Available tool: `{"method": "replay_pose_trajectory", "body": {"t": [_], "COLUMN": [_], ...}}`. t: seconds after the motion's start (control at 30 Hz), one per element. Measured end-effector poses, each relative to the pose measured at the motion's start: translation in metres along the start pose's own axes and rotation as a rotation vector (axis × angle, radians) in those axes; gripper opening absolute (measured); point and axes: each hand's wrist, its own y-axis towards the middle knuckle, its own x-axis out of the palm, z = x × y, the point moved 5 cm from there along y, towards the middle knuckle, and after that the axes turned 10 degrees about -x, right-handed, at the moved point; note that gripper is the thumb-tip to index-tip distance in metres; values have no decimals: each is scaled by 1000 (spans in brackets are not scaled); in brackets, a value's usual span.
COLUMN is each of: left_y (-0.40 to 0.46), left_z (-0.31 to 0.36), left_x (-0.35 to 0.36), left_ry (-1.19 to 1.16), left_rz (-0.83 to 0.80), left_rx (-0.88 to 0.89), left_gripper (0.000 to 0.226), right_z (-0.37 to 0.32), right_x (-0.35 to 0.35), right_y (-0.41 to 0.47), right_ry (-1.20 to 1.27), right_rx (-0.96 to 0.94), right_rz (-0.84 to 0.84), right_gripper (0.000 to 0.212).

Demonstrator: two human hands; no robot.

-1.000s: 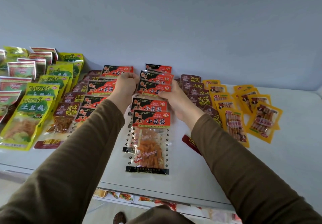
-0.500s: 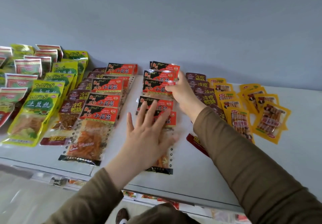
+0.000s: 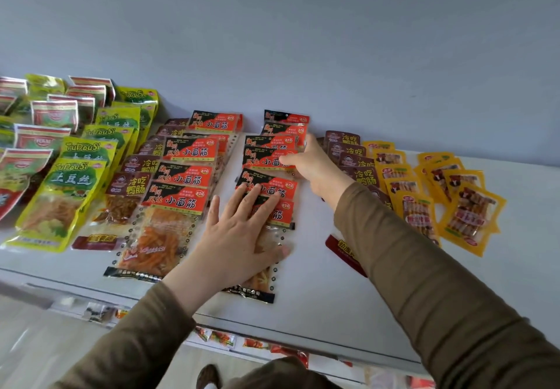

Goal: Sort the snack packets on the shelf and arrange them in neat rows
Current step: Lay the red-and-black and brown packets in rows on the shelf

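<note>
Two rows of red-and-black snack packets lie overlapped on the white shelf (image 3: 327, 297): a left row (image 3: 178, 200) and a middle row (image 3: 266, 187). My left hand (image 3: 239, 237) rests flat, fingers spread, on the front packet of the middle row (image 3: 257, 285). My right hand (image 3: 315, 167) reaches to the back of that row, thumb and fingers pinching the right edge of a red-and-black packet (image 3: 263, 161). Further packets of that row stand behind it against the wall.
Green-yellow packets (image 3: 75, 182) and red-green packets (image 3: 39, 140) fill the left. Brown packet rows (image 3: 130, 185) (image 3: 357, 173) flank the red ones. Loosely spread yellow packets (image 3: 466, 216) lie at the right. A red packet (image 3: 342, 252) shows under my right forearm. A lower shelf (image 3: 227, 338) holds more snacks.
My left hand left the back of the middle row, came forward and flattened on the front packet. My right hand stayed at the back packets, shifting slightly along the row's right edge.
</note>
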Motion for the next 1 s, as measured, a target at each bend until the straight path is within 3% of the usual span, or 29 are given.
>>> {"method": "replay_pose_trajectory", "body": {"t": [0.17, 0.27, 0.53, 0.77, 1.0], "left_y": [7, 11, 13, 14, 11], "left_z": [9, 13, 8, -10, -16], "left_x": [-8, -2, 5, 3, -6], "left_ry": [-18, -4, -26, 15, 2], "left_rz": [53, 48, 50, 69, 70], "left_rx": [-38, -68, -52, -70, -42], "left_gripper": [92, 86, 82, 81, 84], "right_z": [-7, -7, -5, -10, -12], "right_x": [-6, -2, 12, 30, 36], "right_y": [0, 0, 2, 0, 3], "right_ry": [47, 135, 167, 159, 109], "right_rx": [-62, -7, 87, 40, 2], "right_rz": [134, 162, 241, 275, 200], "right_gripper": [37, 33, 58, 57, 53]}}
